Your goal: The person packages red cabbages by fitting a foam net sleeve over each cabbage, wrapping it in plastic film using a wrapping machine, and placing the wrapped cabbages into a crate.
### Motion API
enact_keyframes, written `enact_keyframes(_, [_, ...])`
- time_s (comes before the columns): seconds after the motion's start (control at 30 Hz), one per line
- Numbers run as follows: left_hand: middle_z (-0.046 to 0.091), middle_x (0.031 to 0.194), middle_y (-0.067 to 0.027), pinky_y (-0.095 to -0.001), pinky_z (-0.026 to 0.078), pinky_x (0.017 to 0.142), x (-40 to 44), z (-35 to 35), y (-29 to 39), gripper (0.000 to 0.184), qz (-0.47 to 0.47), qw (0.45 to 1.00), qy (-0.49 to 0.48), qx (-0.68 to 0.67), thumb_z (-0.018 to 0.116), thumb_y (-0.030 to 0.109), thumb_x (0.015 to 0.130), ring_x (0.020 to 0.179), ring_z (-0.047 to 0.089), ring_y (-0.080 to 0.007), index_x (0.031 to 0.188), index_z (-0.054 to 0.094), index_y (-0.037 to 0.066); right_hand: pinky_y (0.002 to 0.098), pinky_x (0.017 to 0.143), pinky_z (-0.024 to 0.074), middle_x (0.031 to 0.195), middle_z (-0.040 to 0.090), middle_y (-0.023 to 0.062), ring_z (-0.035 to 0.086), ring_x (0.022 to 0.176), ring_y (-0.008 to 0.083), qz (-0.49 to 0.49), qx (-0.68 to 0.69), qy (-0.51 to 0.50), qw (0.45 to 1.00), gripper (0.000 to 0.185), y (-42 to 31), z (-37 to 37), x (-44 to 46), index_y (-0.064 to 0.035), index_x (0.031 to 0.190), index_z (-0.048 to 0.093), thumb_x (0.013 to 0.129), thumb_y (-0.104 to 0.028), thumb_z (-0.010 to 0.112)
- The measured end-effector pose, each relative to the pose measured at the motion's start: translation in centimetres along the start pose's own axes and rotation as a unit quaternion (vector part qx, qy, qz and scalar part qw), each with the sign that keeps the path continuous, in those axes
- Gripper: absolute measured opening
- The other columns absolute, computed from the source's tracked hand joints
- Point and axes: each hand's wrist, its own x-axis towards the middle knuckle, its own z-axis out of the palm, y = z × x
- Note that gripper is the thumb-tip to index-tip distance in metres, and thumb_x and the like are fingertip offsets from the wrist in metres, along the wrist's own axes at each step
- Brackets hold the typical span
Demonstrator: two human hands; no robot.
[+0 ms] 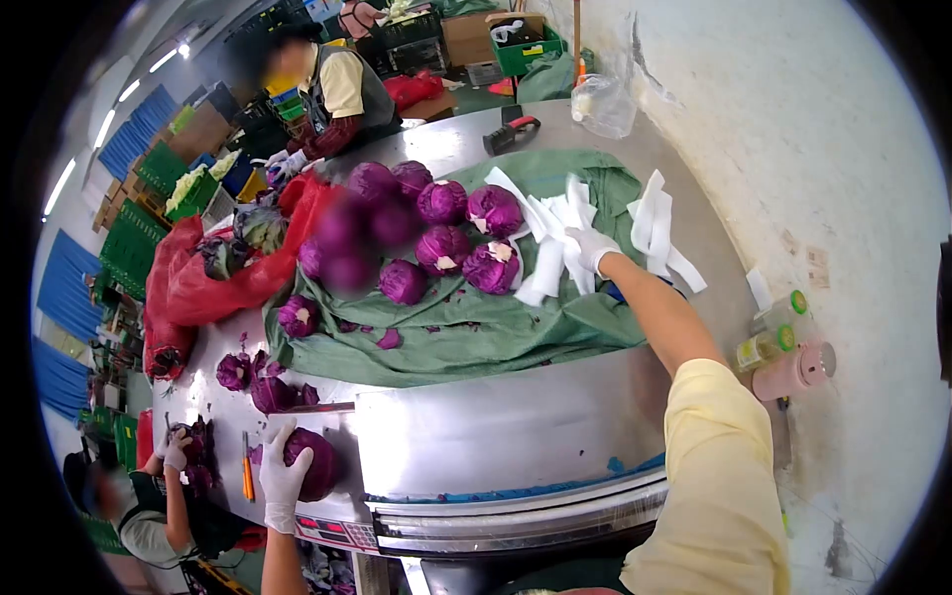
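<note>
My left hand (pixel 284 478), in a white glove, is wrapped round the side of a purple cabbage (pixel 319 466) at the table's near edge. Farther forward, my right hand (pixel 592 248), also gloved, reaches into a pile of white foam strips (pixel 555 260); its fingertips are pressed on the strips, and whether they pinch one is unclear. Several purple cabbages (pixel 493 210) lie left of the strips on a green cloth (pixel 446 347). More strips (pixel 654 223) lie to the right of my right hand.
A metal wrapping machine (pixel 516 426) stands at the near edge. Left are a red mesh sack (pixel 213 288) and an orange-handled knife (pixel 248 476). Bottles (pixel 764 347) and a pink flask (pixel 793 371) stand by the wall. Two co-workers handle cabbages across and left.
</note>
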Motion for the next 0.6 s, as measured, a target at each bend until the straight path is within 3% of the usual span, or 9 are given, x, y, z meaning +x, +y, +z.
enact_keyframes(0.07, [0.058, 0.119, -0.0138, -0.0364, 0.045, 0.095, 0.1, 0.2, 1.0, 0.057, 0.011, 1.000, -0.009, -0.006, 0.072, 0.017, 0.070, 0.109, 0.057, -0.0291, 0.125, 0.059, 0.011, 0.0399, 0.092, 0.0479, 0.126, 0.057, 0.0188, 0.057, 0.113, 0.0362, -0.044, 0.091, 0.004, 0.995, 0.072, 0.7, -1.4, -2.8, -0.0246, 0.142, 0.038, 0.075, -0.016, 0.064])
enact_keyframes(0.2, [0.056, 0.122, -0.0149, -0.0378, 0.045, 0.094, 0.2, 0.3, 3.6, 0.064, 0.063, 0.995, -0.028, 0.075, 0.075, 0.023, 0.067, 0.112, 0.055, -0.0320, 0.127, 0.057, 0.011, 0.0403, 0.096, 0.0444, 0.128, 0.056, 0.0199, 0.054, 0.118, 0.0344, -0.104, 0.076, -0.114, 0.985, 0.051, 2.4, -5.1, -11.8, -0.0221, 0.135, 0.048, 0.084, -0.026, 0.055])
enact_keyframes(0.27, [0.052, 0.128, -0.0183, -0.0386, 0.041, 0.100, 0.1, 0.7, 2.7, 0.066, 0.081, 0.994, -0.002, 0.072, 0.075, 0.022, 0.068, 0.120, 0.049, -0.0341, 0.130, 0.054, 0.011, 0.0401, 0.097, 0.0427, 0.118, 0.059, 0.0200, 0.056, 0.113, 0.0339, -0.080, 0.013, -0.088, 0.993, 0.044, 1.9, -6.9, -16.8, -0.0214, 0.131, 0.053, 0.088, -0.029, 0.051])
enact_keyframes(0.37, [0.046, 0.135, -0.0218, -0.0423, 0.033, 0.107, 0.0, 1.1, 0.7, 0.060, 0.106, 0.989, 0.085, 0.061, 0.073, 0.018, 0.075, 0.129, 0.040, -0.0372, 0.131, 0.053, 0.011, 0.0418, 0.092, 0.0460, 0.097, 0.061, 0.0193, 0.061, 0.095, 0.0344, -0.057, -0.167, 0.136, 0.975, 0.040, 3.7, -6.8, -20.3, -0.0212, 0.128, 0.057, 0.089, -0.031, 0.053])
enact_keyframes(0.4, [0.045, 0.136, -0.0214, -0.0426, 0.033, 0.107, -0.3, 0.7, 0.9, 0.059, 0.105, 0.985, 0.113, 0.081, 0.072, 0.018, 0.076, 0.129, 0.040, -0.0370, 0.131, 0.053, 0.011, 0.0418, 0.092, 0.0460, 0.097, 0.061, 0.0193, 0.061, 0.095, 0.0344, -0.056, -0.166, 0.138, 0.975, 0.040, 4.6, -6.4, -20.6, -0.0212, 0.128, 0.057, 0.089, -0.031, 0.053])
enact_keyframes(0.5, [0.048, 0.135, -0.0186, -0.0370, 0.035, 0.105, -0.6, 0.0, 0.1, 0.050, 0.077, 0.997, 0.031, 0.006, 0.068, 0.017, 0.081, 0.125, 0.045, -0.0315, 0.127, 0.055, 0.002, 0.0402, 0.084, 0.0483, 0.093, 0.063, 0.0180, 0.062, 0.090, 0.0307, -0.053, -0.028, 0.204, 0.977, 0.035, 5.3, -6.5, -21.9, -0.0144, 0.120, 0.061, 0.090, -0.032, 0.052])
enact_keyframes(0.53, [0.050, 0.133, -0.0186, -0.0354, 0.036, 0.104, -0.6, 0.2, -0.9, 0.049, 0.069, 0.996, -0.009, -0.046, 0.068, 0.016, 0.082, 0.124, 0.047, -0.0301, 0.126, 0.055, 0.000, 0.0372, 0.078, 0.0490, 0.085, 0.063, 0.0143, 0.063, 0.084, 0.0269, -0.039, 0.132, 0.221, 0.965, 0.031, 4.8, -7.0, -23.0, -0.0104, 0.113, 0.062, 0.090, -0.029, 0.053])
enact_keyframes(0.57, [0.054, 0.126, -0.0183, -0.0339, 0.038, 0.102, -1.0, 0.0, -0.6, 0.047, 0.085, 0.994, 0.016, -0.063, 0.066, 0.015, 0.083, 0.118, 0.051, -0.0288, 0.126, 0.054, -0.002, 0.0342, 0.072, 0.0497, 0.078, 0.062, 0.0105, 0.063, 0.079, 0.0230, -0.026, 0.289, 0.233, 0.928, 0.027, 3.7, -8.0, -24.4, -0.0064, 0.106, 0.064, 0.090, -0.026, 0.054])
enact_keyframes(0.6, [0.060, 0.116, -0.0163, -0.0335, 0.041, 0.098, -1.2, 0.4, -1.3, 0.041, 0.122, 0.985, 0.112, -0.052, 0.065, 0.013, 0.085, 0.110, 0.056, -0.0282, 0.123, 0.057, -0.001, 0.0342, 0.072, 0.0497, 0.078, 0.062, 0.0105, 0.063, 0.079, 0.0230, -0.035, 0.289, 0.236, 0.927, 0.027, 2.5, -9.0, -26.1, -0.0064, 0.106, 0.064, 0.090, -0.026, 0.054])
